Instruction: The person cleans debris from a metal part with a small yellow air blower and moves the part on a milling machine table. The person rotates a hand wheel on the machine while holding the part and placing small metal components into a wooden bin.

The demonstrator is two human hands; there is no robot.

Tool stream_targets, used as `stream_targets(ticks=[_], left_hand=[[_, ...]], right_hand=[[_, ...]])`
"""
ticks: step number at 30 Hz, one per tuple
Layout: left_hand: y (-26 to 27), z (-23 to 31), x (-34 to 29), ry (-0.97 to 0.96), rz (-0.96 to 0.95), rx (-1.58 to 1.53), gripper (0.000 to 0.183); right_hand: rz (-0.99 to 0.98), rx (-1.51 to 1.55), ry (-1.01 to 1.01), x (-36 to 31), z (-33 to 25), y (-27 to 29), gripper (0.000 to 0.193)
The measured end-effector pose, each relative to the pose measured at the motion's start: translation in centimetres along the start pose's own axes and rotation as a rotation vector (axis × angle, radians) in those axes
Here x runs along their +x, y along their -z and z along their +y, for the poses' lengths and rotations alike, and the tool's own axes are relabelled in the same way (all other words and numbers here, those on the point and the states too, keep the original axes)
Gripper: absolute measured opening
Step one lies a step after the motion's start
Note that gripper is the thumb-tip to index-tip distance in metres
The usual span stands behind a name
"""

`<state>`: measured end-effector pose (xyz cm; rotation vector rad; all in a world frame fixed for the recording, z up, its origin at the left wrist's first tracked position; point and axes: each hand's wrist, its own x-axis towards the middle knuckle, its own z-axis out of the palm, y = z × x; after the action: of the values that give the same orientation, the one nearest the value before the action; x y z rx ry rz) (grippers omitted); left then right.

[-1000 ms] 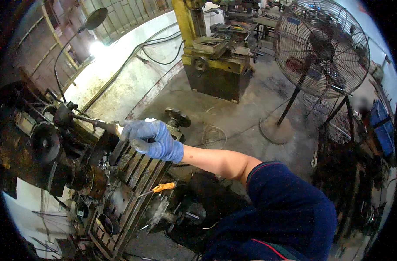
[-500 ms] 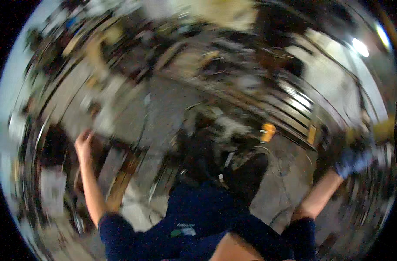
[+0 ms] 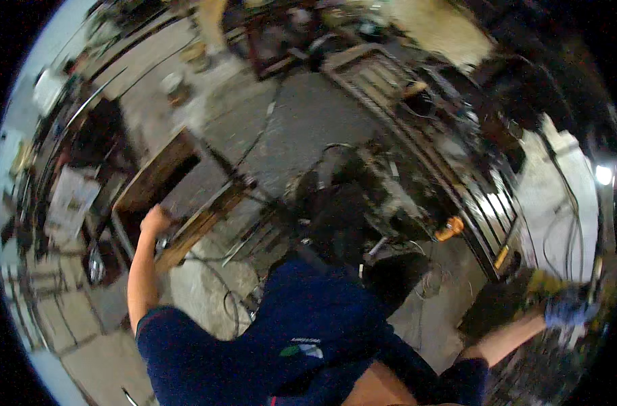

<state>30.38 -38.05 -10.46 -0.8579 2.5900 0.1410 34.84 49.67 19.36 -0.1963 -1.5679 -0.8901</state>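
My bare left hand (image 3: pixel 156 220) is over an open wooden box-like frame (image 3: pixel 161 162) on the left, its fingers curled closed. Whatever they hold, if anything, is too small and dim to make out. My right hand (image 3: pixel 569 312), in a blue-grey glove, reaches far out to the right edge. It looks closed around a pale, narrow thing (image 3: pixel 597 281) whose kind is blurred. A dark greenish-yellow surface lies just behind the glove.
A long slatted metal frame (image 3: pixel 416 149) runs diagonally across the right, with an orange tool-like object (image 3: pixel 449 229) beside it. Cables (image 3: pixel 230 308) trail over the floor. A white sheet (image 3: pixel 559 203) stands at the right; a small bucket (image 3: pixel 175 88) sits at the far left.
My view has swung round and become less blurred. My left hand, earlier raised with fingertips pinched, is now at the wooden frame. The gloved right hand remains stretched out to the right.
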Motion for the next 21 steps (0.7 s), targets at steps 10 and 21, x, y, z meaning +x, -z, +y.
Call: stream_targets(ticks=[10, 21], left_hand=[[-6.4, -6.2, 4.9, 0.147, -0.294, -0.196, 0.045], [-4.5, -2.8, 5.1, 0.479, -0.387, -0.537, 0.057]], right_hand=[[0.094, 0.195, 0.238, 11.2, 1.2, -0.4, 0.015], [-0.083, 0.433, -0.336, 4.3, -0.6, 2.6, 0.03]])
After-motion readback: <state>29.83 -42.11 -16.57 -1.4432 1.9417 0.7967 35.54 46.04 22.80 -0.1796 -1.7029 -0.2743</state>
